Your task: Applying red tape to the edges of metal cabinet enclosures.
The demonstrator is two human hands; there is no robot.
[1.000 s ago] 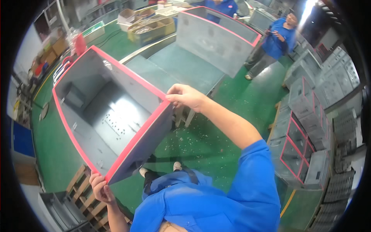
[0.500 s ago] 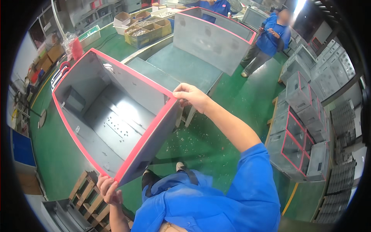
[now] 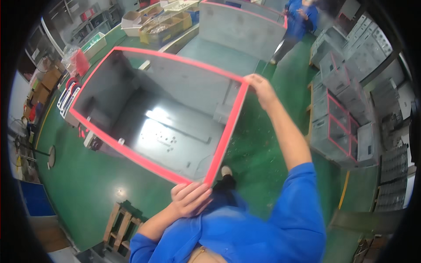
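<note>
A large grey metal cabinet box (image 3: 175,79) lies with its open side up, its edge lined by a pinkish-red border (image 3: 228,133). Vents and small holes show in its lit inner panel. My left hand (image 3: 190,199) grips the near corner, fingers bent over the red edge. At the far right corner my right hand (image 3: 262,87) is closed on the edge, thumb and part of the fingers hidden. Beyond it, a second grey box with a red edge (image 3: 239,30) stands on the worktable (image 3: 215,55).
Bins of small parts (image 3: 169,28) sit at the back. A co-worker in blue (image 3: 302,17) stands at the far right. Stacked grey boxes (image 3: 337,118) line the right side. A wooden pallet (image 3: 120,225) lies on the green floor at lower left, with a stand base (image 3: 51,157) farther left.
The cabinet box has swung and shifted to the right, with both hands still on its corners. My left hand moved right and slightly up; my right hand moved right and farther away.
</note>
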